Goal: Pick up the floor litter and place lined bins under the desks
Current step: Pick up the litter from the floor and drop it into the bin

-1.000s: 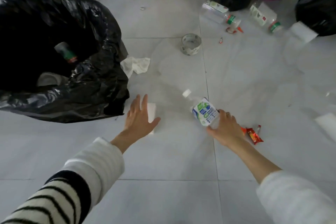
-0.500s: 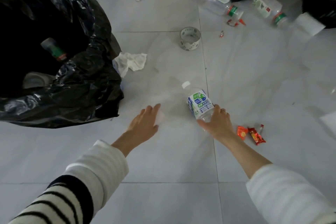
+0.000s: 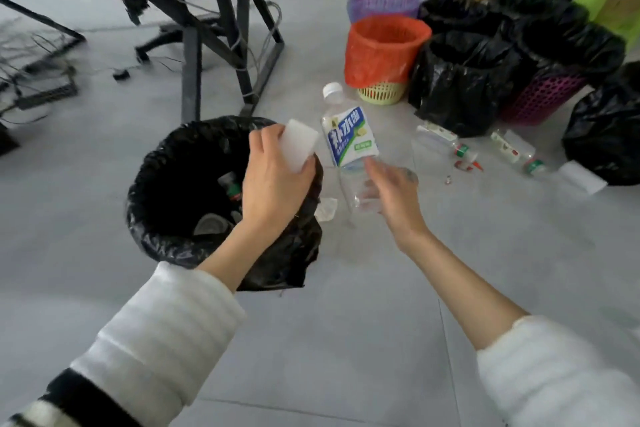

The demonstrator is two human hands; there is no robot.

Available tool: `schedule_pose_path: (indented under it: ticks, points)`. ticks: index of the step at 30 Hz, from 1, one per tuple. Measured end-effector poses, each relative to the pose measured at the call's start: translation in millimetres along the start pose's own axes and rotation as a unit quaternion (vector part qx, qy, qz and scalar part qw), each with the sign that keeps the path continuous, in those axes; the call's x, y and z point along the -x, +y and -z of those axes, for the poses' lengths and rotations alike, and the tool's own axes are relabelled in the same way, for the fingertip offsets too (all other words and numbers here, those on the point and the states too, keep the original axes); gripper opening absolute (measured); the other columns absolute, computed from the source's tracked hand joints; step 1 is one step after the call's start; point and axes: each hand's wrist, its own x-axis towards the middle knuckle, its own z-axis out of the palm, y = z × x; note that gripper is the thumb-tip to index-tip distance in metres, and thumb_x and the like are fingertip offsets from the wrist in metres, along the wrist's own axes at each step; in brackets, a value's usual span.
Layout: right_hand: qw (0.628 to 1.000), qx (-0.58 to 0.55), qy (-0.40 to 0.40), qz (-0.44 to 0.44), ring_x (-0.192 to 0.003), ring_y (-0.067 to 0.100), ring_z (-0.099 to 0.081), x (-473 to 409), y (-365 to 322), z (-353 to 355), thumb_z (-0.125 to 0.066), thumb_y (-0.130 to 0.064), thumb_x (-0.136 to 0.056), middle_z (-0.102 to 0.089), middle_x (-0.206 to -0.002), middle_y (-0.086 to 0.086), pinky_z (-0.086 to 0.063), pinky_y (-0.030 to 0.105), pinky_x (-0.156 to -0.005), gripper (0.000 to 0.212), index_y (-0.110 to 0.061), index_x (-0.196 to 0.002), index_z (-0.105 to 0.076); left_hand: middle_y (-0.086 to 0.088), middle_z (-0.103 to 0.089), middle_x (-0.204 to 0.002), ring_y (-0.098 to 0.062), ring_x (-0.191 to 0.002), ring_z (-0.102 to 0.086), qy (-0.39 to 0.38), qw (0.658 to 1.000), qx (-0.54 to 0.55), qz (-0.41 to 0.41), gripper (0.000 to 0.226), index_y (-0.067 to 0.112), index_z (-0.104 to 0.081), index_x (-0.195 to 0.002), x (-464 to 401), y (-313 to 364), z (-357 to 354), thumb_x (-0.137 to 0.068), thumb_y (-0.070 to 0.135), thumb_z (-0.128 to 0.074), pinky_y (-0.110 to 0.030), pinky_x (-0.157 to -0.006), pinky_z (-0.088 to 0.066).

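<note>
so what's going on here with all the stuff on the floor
A person is clearing litter into a black-lined bin. The left hand holds a white block over the bin's rim, and the right hand grips a clear plastic bottle by its base, just beside the bin. Two more bottles, another white block and a crumpled tissue lie on the floor. Other bins stand grouped behind.

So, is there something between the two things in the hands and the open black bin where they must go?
Nothing visible blocks them. The left hand grips the white block over the rim of the black lined bin. The right hand holds the clear bottle just right of it, with only air between.
</note>
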Motion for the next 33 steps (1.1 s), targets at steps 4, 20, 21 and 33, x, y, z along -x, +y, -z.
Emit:
schedule_pose_path:
  ticks: [4,20,21,33]
  points:
    - [0.993,0.097,-0.070,-0.018,-0.078,0.019,-0.066,2.3,-33.3,-48.0,-0.054,-0.059,-0.083,-0.067,-0.077,0.000,-0.055,0.040,-0.081,0.037,-0.025,-0.071,-0.061,-0.015,-0.044,-0.131,-0.036,-0.120,-0.046,-0.029,0.992,-0.083,0.086,0.065,0.007,-0.038,-0.133,-14.8,-57.5,44.0,-0.082,0.035,-0.064,-0.046,-0.096,-0.041]
    - [0.937,0.347,-0.022,0.034,-0.092,0.022,-0.052,-33.1,-52.0,-71.8,-0.037,-0.020,-0.097,-0.057,-0.097,0.009,-0.035,0.026,-0.075,0.025,-0.010,-0.092,-0.060,-0.007,-0.055,-0.125,-0.023,-0.118,-0.051,-0.108,0.988,-0.044,-0.097,0.036,0.013,-0.049,-0.130,-19.4,-50.6,66.2,-0.095,0.020,-0.046,-0.037,-0.092,-0.048]
    - [0.931,0.362,-0.022,0.036,-0.090,0.022,-0.050,-37.6,-44.2,-59.6,-0.036,-0.018,-0.097,-0.055,-0.093,0.009,-0.034,0.028,-0.073,0.026,-0.009,-0.084,-0.057,-0.007,-0.057,-0.121,-0.023,-0.115,-0.053,-0.109,0.986,-0.037,-0.120,0.034,0.012,-0.051,-0.128,-15.6,-38.9,56.9,-0.095,0.019,-0.046,-0.039,-0.089,-0.049]
    - [0.852,0.502,-0.147,0.019,-0.116,0.035,-0.054,-183.9,98.5,92.6,-0.042,-0.018,-0.095,-0.057,-0.127,0.019,-0.043,0.033,-0.089,0.030,-0.004,-0.116,-0.056,-0.013,-0.045,-0.137,-0.032,-0.123,-0.048,-0.299,0.948,-0.111,0.018,0.044,0.013,-0.037,-0.138,-15.0,19.7,-168.4,-0.094,0.019,-0.044,-0.038,-0.101,-0.039]
